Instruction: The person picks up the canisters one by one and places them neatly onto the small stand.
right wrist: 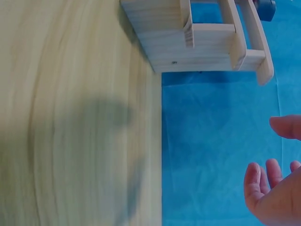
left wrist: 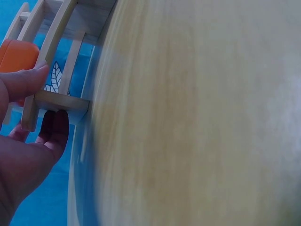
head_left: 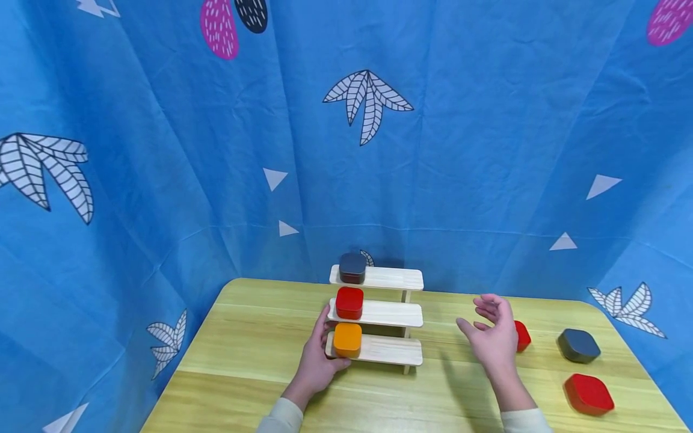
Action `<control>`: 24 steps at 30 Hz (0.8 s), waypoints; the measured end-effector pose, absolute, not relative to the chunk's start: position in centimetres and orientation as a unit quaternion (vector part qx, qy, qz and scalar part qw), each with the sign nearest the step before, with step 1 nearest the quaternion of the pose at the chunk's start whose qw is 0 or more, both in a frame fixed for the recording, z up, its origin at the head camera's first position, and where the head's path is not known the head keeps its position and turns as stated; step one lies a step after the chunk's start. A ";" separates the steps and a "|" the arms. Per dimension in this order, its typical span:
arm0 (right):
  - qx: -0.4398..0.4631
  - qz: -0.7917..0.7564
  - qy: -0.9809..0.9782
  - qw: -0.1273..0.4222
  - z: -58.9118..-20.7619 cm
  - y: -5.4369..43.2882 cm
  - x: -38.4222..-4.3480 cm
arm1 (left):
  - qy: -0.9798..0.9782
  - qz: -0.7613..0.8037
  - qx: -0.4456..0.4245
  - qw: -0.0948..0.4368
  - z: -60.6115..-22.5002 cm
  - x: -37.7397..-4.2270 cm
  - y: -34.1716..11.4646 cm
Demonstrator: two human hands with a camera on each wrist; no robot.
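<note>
A small three-tier wooden shelf stands towards the back of the table. At its left end, my left hand grips the lowest tier, thumb in front and fingers round the side. On the tiers' left ends sit an orange rounded block at the bottom, a red one in the middle and a dark blue-grey one on top. My right hand hangs in the air to the right of the shelf, fingers loosely bent and thumb apart, with nothing in it.
Right of my right hand lie a partly hidden red block, a dark grey block and another red block on the wooden table. A blue patterned curtain hangs behind the table and along its sides.
</note>
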State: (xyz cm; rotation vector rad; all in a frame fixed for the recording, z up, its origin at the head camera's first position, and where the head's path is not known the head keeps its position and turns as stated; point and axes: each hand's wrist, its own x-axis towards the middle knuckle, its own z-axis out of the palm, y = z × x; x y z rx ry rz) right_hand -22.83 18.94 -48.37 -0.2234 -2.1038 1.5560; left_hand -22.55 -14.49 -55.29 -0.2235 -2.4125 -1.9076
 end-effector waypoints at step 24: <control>-0.156 0.525 -0.800 0.245 -50.0 22.5 -22.0 | -0.782 -0.617 -0.077 0.032 -55.4 -22.6 -14.6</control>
